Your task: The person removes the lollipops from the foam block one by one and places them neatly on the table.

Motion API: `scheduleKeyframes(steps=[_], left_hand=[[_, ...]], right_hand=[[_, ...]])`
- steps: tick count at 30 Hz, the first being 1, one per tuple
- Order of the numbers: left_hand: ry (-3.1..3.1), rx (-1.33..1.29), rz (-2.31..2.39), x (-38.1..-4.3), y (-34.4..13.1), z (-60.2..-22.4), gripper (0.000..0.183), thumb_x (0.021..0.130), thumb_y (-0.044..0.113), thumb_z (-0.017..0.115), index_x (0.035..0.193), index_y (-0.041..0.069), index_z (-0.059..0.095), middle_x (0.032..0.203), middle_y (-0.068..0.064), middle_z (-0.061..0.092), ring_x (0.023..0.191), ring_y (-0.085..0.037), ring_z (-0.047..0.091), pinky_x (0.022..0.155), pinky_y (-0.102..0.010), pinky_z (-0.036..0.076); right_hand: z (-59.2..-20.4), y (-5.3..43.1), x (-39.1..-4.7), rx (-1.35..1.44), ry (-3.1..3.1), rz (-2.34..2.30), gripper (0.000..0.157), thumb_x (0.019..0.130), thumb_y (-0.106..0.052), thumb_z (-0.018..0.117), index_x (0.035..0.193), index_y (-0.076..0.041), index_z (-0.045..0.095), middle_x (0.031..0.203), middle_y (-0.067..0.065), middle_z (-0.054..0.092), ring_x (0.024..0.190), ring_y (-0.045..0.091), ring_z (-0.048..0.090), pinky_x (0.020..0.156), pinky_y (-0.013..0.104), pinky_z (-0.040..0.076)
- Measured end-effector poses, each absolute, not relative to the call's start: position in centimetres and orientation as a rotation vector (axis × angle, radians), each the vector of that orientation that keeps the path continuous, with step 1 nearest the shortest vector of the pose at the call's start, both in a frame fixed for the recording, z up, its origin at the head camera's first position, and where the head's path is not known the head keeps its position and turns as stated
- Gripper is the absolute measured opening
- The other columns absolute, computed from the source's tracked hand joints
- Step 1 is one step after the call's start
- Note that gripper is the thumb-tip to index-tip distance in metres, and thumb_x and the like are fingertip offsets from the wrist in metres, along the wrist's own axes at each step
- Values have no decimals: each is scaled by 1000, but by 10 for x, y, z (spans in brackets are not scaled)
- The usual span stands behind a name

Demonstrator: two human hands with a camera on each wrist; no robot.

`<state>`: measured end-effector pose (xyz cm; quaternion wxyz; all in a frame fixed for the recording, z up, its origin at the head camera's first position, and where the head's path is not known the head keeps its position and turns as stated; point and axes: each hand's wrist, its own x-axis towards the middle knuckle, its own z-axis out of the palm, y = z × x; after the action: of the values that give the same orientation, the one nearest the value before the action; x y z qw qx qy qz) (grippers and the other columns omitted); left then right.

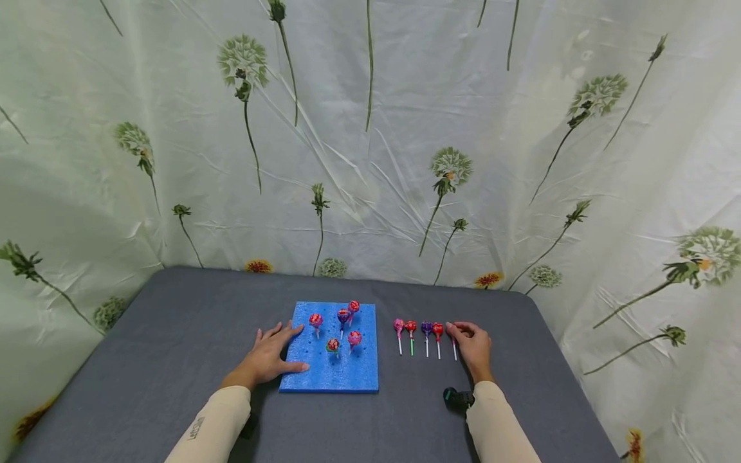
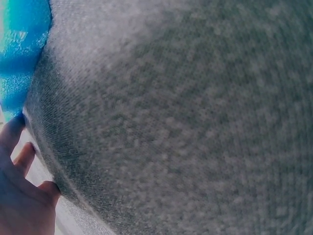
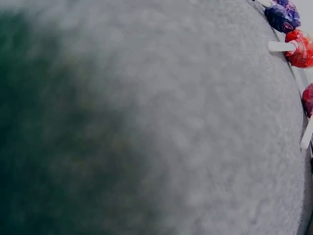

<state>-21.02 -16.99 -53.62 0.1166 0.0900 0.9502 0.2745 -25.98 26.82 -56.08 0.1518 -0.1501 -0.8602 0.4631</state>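
My left hand (image 1: 268, 355), fingers and thumb spread, rests against the left edge of a blue foam board (image 1: 353, 379) dotted with small holes. Several wrapped lollipops stand in the board, among them a purple lollipop (image 1: 343, 316) and a pink-red lollipop (image 1: 354, 338). To the right of the board, my right hand (image 1: 473, 347) has its fingertips on the head of the last lollipop (image 1: 455, 351) in a row. Its head is mostly covered in the head view, but dark red wrapping shows on that lollipop (image 3: 308, 100) in the right wrist view, where the hand is out of sight.
Left of that hand, more lollipops lie side by side: a pink lollipop (image 1: 399, 326), a red lollipop with a green stick (image 1: 411, 326), a purple lollipop (image 1: 426, 328) and a red lollipop (image 1: 437, 330). Grey cloth (image 1: 173, 334) covers the table; a dandelion-print curtain (image 1: 370, 193) hangs behind.
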Motion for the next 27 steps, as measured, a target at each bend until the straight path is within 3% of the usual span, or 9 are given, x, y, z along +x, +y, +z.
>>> scheduleKeyframes(steps=[8,16,21,27], left_hand=[[2777,267,813,-209,-170,-534,97,73,61,74,149,11,38,154,-24,27,141,-48,16,110,-67,-1],[2775,280,843,-208,-167,-532,94,73,56,76,148,11,39,153,-25,28,141,-47,18,110,-68,0],[2778,267,835,-208,-167,-533,95,73,56,76,148,11,39,153,-24,28,141,-47,17,110,-67,0],[2782,263,833,-208,-169,-533,95,73,57,76,148,11,39,153,-24,28,141,-47,17,110,-67,-1]], right_hand=[[-557,270,-257,-465,-2365,1424,32,89,-26,71,103,2,69,92,13,66,74,12,51,61,19,40],[-552,267,-258,-485,-2186,1595,27,89,-16,70,107,4,68,85,0,55,73,7,47,60,16,39],[-546,254,-255,-418,-2145,1576,20,87,0,68,105,7,68,88,6,53,67,6,44,57,16,38],[-533,234,-250,-310,-2100,1623,22,82,11,64,104,8,68,90,13,51,68,7,41,56,13,39]])
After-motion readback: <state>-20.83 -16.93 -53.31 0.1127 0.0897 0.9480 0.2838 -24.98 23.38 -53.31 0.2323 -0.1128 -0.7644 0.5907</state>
